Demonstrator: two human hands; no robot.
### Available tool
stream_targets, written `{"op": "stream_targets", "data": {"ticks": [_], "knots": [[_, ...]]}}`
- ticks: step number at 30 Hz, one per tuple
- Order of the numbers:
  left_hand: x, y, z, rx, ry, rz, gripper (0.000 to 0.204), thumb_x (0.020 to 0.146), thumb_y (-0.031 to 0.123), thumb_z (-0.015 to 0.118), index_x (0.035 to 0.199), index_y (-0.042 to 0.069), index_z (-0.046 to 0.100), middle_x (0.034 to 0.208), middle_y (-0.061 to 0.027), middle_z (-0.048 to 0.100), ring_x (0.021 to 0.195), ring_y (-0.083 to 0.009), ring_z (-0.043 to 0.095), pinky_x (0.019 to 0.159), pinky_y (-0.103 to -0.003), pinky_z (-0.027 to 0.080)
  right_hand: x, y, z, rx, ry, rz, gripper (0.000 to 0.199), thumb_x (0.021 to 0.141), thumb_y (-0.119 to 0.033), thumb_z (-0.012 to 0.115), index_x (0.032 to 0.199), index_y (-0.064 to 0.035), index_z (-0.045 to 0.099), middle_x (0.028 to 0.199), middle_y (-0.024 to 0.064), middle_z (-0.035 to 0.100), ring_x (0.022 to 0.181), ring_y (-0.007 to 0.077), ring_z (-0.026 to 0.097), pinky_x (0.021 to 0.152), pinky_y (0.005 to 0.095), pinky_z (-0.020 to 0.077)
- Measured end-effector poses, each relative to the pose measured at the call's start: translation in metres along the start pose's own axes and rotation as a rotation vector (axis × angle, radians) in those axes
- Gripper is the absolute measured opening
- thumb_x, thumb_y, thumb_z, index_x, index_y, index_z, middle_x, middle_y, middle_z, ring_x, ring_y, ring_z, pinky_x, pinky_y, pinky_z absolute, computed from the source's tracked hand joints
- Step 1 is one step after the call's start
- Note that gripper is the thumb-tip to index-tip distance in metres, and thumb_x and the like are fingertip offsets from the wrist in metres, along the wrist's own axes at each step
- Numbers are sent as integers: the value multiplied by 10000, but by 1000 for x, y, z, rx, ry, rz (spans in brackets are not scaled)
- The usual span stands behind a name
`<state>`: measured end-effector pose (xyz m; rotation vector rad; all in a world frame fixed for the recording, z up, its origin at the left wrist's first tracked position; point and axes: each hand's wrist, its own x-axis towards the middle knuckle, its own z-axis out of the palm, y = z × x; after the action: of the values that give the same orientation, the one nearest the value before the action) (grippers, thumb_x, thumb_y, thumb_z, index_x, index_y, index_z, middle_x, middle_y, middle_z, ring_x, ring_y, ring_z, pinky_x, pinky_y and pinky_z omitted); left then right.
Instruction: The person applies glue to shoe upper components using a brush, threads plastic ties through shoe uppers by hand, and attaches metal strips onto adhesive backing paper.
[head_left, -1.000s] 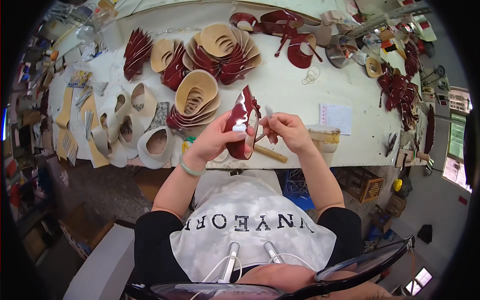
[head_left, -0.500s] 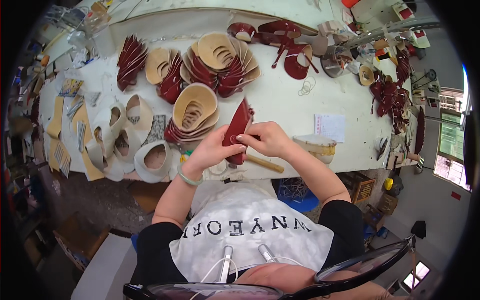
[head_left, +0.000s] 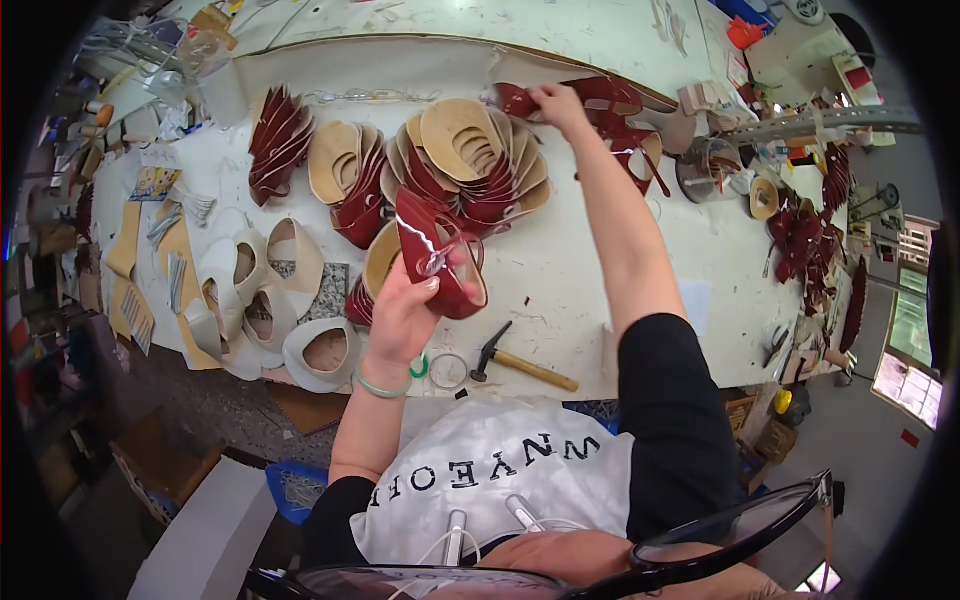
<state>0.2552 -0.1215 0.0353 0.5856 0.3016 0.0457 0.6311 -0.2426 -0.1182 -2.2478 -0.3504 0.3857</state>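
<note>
My left hand (head_left: 403, 315) grips a glossy dark red shoe upper (head_left: 440, 265) above the near part of the table, its opening turned to the right. Far across the table, my right hand (head_left: 558, 103) has its fingers closed at the edge of another red shoe upper (head_left: 515, 98); the fingertips are partly hidden. Stacks of red uppers with tan linings (head_left: 462, 140) stand between the hands and to their left. One such stack (head_left: 381, 262) is partly covered by the held upper. A hammer (head_left: 535, 370) lies near the table's front edge.
White collar-shaped pieces (head_left: 322, 355) lie at the left, beside a speckled slab (head_left: 335, 285) and tan strips (head_left: 125, 240). A clear ring (head_left: 448, 371) rests left of the hammer. More red uppers (head_left: 800, 235) pile up at the right, near a metal rail (head_left: 830, 122).
My right hand has left the held upper and reached far across the table to another one. My left hand keeps its upper, now turned with the opening showing. The hammer's head is now uncovered.
</note>
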Motion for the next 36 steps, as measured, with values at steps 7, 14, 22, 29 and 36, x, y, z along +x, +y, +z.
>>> {"op": "stream_targets", "data": {"ticks": [7, 14, 22, 29, 36], "knots": [[31, 39, 9, 162, 31, 218, 349, 966, 71, 442, 1299, -14, 379, 1214, -134, 549, 1024, -322, 620, 900, -427, 518, -149, -147, -137, -179, -349, -645, 212, 873, -246, 615, 884, -41, 665, 786, 98, 596, 754, 266, 560, 680, 344, 455], [37, -5, 23, 398, -171, -32, 359, 1014, 229, 378, 1297, 10, 410, 1199, -105, 575, 1146, -223, 559, 960, -345, 469, -256, -193, -108, -396, -699, -901, 154, 744, -128, 657, 792, -13, 567, 801, 124, 608, 811, 318, 594, 704, 411, 470], [-24, -58, 6, 254, -248, -135, 571, 873, 237, 647, 1333, 23, 384, 1229, -114, 558, 998, -192, 625, 855, -351, 532, -297, -150, -64, 496, -271, -585, 125, 860, -20, 583, 982, -19, 614, 972, 99, 654, 871, 166, 634, 779, 283, 504], [-51, -60, 18, -112, -93, -157, 474, 832, 20, 537, 1292, 0, 422, 1080, -125, 612, 855, -187, 652, 758, -323, 562, -351, -72, -82, 813, -57, 246, 429, 1008, -366, 384, 1121, -12, 597, 845, 28, 620, 536, 54, 431, 461, 185, 326], [-49, -53, 30, 260, -136, -275, 359, 791, -8, 543, 1147, -32, 497, 931, -109, 641, 764, -190, 662, 721, -317, 558, -373, -86, -73, 853, -432, 113, 284, 955, -241, 533, 988, 16, 649, 766, 44, 643, 553, 68, 496, 491, 201, 391]]}}
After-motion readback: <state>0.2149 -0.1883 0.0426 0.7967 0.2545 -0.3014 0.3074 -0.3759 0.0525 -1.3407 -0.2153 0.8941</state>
